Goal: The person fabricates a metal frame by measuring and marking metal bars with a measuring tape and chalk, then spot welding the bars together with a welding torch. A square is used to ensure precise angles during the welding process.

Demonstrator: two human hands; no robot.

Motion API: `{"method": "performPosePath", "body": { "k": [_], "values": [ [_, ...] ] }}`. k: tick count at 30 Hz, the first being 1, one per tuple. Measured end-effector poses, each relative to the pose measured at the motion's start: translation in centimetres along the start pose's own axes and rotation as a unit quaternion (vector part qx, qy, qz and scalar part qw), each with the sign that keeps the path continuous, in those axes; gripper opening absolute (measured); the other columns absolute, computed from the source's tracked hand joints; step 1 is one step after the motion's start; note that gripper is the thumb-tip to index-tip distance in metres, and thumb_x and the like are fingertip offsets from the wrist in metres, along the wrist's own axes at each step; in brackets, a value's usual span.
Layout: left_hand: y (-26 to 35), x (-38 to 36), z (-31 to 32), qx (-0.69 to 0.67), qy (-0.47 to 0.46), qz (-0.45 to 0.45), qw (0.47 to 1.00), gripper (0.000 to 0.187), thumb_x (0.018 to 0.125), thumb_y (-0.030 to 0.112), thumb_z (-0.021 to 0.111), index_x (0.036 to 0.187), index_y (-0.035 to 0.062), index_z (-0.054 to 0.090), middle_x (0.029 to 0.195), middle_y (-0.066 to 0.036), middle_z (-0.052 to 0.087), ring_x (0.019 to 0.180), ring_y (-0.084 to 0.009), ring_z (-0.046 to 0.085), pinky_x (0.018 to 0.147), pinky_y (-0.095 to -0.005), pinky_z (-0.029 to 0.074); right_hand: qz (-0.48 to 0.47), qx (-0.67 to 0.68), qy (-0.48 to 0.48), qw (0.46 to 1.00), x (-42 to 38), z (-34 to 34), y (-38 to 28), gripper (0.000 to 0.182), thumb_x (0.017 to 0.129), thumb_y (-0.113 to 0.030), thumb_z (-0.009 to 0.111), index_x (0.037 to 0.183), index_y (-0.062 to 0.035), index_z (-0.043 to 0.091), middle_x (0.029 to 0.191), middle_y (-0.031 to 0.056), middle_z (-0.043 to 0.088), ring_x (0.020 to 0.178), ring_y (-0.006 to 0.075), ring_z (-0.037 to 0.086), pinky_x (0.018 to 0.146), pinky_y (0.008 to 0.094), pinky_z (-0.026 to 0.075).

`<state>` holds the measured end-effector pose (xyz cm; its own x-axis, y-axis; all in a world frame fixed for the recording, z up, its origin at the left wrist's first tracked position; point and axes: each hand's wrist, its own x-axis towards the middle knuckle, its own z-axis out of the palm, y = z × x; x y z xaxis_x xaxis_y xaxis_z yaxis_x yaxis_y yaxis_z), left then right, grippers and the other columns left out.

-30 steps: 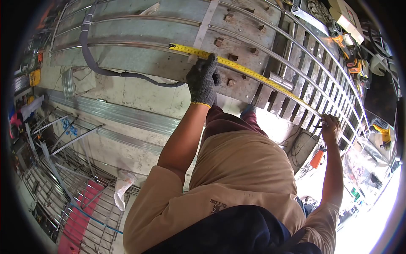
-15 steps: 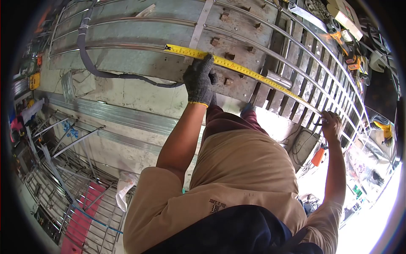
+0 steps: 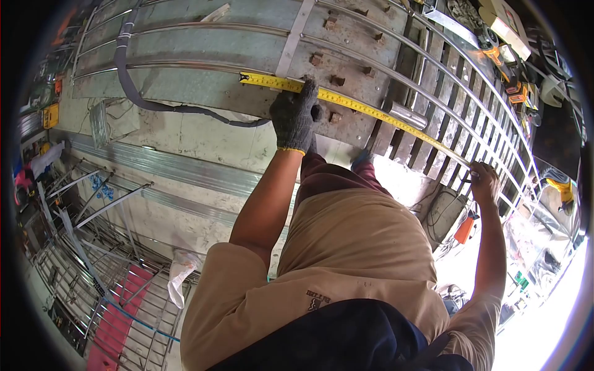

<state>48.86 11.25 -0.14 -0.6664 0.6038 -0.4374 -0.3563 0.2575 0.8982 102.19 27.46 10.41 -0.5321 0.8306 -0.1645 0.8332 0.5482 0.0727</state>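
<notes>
A yellow tape measure (image 3: 365,110) stretches along the front metal rail, its blade end lying past my left hand near the flat cross strip. My left hand (image 3: 292,117), in a dark knitted glove with a yellow cuff, grips the blade, fingers closed around its edge. My bare right hand (image 3: 484,181) is closed at the far right end of the tape; the case is mostly hidden by the fingers. Beneath the tape lies a steel plate table (image 3: 247,99) with small rusty brackets (image 3: 337,81). A short shiny metal tube (image 3: 408,115) sits just behind the blade.
Long metal rails (image 3: 396,77) run across the table. A grey sleeved cable (image 3: 133,86) hangs over its front edge. Power drills (image 3: 520,93) lie at the upper right. Metal profiles (image 3: 167,170) lie on the floor, and a wire rack frame (image 3: 130,309) stands at the lower left.
My left hand has shifted very slightly, and the blade's end has dropped a little and moved slightly left. My right hand stays in place.
</notes>
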Motion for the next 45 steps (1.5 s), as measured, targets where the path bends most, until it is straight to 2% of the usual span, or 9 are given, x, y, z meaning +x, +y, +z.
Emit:
{"method": "performPosePath", "body": {
  "k": [4, 9, 18, 20, 24, 33, 38, 42, 45],
  "values": [
    [-0.5, 0.7, 0.1, -0.028, -0.004, 0.047, 0.998, 0.044, 0.101, 0.041, 0.083, 0.094, -0.0007, 0.073, 0.070, -0.003, 0.063, 0.053, -0.0134, 0.060, 0.050, -0.0318, 0.049, 0.004, -0.003, 0.004, 1.000, -0.1, 0.0, -0.3, 0.018, 0.091, -0.012, 0.076, 0.109, -0.0149, 0.081, 0.106, 0.0116, 0.080, 0.098, 0.0382, 0.075, 0.088, 0.0515, 0.059],
    [1.0, 1.1, 0.1, -0.017, 0.011, -0.070, 0.997, 0.047, 0.100, 0.043, 0.082, 0.091, -0.0031, 0.077, 0.068, -0.004, 0.064, 0.050, -0.0130, 0.062, 0.046, -0.0304, 0.052, 0.004, -0.007, 0.012, 1.000, -0.3, 0.5, -0.2, 0.020, 0.090, -0.011, 0.076, 0.109, -0.0161, 0.081, 0.105, 0.0116, 0.080, 0.097, 0.0374, 0.076, 0.087, 0.0506, 0.059],
    [0.7, 1.3, 0.8, -0.046, 0.046, -0.087, 0.994, 0.046, 0.100, 0.041, 0.083, 0.082, -0.0003, 0.071, 0.067, -0.004, 0.063, 0.050, -0.0141, 0.062, 0.046, -0.0318, 0.051, 0.006, -0.035, 0.023, 0.999, -1.1, 1.3, 0.0, 0.021, 0.091, -0.013, 0.078, 0.111, -0.0157, 0.082, 0.107, 0.0109, 0.081, 0.096, 0.0361, 0.076, 0.088, 0.0494, 0.059],
    [-3.0, 2.6, 0.2, -0.017, 0.022, 0.044, 0.999, 0.048, 0.104, 0.042, 0.079, 0.080, 0.0018, 0.068, 0.066, -0.004, 0.061, 0.050, -0.0142, 0.059, 0.046, -0.0317, 0.047, 0.000, -0.043, 0.029, 0.999, -1.1, 1.6, 0.1, 0.020, 0.093, -0.014, 0.079, 0.112, -0.0150, 0.083, 0.107, 0.0113, 0.081, 0.096, 0.0356, 0.076, 0.088, 0.0492, 0.059],
    [0.1, 1.0, 0.5, -0.046, 0.024, -0.048, 0.998, 0.050, 0.107, 0.043, 0.075, 0.078, 0.0038, 0.064, 0.064, -0.003, 0.059, 0.050, -0.0143, 0.058, 0.047, -0.0316, 0.044, -0.002, -0.048, 0.045, 0.998, -1.2, 2.1, 0.3, 0.019, 0.096, -0.017, 0.080, 0.114, -0.0134, 0.084, 0.108, 0.0128, 0.081, 0.095, 0.0353, 0.076, 0.087, 0.0490, 0.059],
    [0.3, 0.5, 0.7, -0.079, 0.032, -0.037, 0.996, 0.041, 0.109, 0.038, 0.073, 0.085, 0.0044, 0.066, 0.068, -0.002, 0.061, 0.051, -0.0119, 0.056, 0.046, -0.0301, 0.043, -0.001, -0.041, 0.029, 0.999, -1.5, 2.1, 0.9, 0.019, 0.098, -0.018, 0.078, 0.116, -0.0136, 0.082, 0.109, 0.0136, 0.081, 0.096, 0.0354, 0.076, 0.088, 0.0484, 0.059],
    [-4.6, 2.0, 0.9, -0.025, 0.042, 0.114, 0.992, 0.037, 0.107, 0.036, 0.075, 0.091, 0.0022, 0.070, 0.068, -0.002, 0.061, 0.052, -0.0120, 0.057, 0.047, -0.0308, 0.045, -0.006, -0.039, 0.037, 0.999, -1.7, 1.9, 0.8, 0.018, 0.099, -0.018, 0.077, 0.116, -0.0141, 0.081, 0.111, 0.0129, 0.081, 0.097, 0.0354, 0.076, 0.089, 0.0480, 0.059],
    [-0.3, 0.2, 1.3, -0.083, 0.052, -0.034, 0.995, 0.037, 0.106, 0.035, 0.077, 0.091, 0.0019, 0.071, 0.068, -0.002, 0.060, 0.053, -0.0120, 0.056, 0.047, -0.0311, 0.045, -0.002, -0.042, 0.039, 0.998, -1.7, 1.6, 0.0, 0.017, 0.099, -0.018, 0.076, 0.115, -0.0134, 0.080, 0.110, 0.0123, 0.081, 0.098, 0.0353, 0.076, 0.090, 0.0476, 0.059],
    [-0.2, 0.1, 1.4, -0.110, 0.054, -0.035, 0.992, 0.038, 0.106, 0.036, 0.077, 0.089, 0.0022, 0.069, 0.068, -0.001, 0.059, 0.053, -0.0112, 0.055, 0.047, -0.0300, 0.045, 0.000, -0.052, 0.054, 0.997, -2.0, 2.1, 0.0, 0.020, 0.097, -0.020, 0.079, 0.115, -0.0122, 0.080, 0.111, 0.0120, 0.080, 0.100, 0.0351, 0.076, 0.090, 0.0474, 0.060]
  ]
}}
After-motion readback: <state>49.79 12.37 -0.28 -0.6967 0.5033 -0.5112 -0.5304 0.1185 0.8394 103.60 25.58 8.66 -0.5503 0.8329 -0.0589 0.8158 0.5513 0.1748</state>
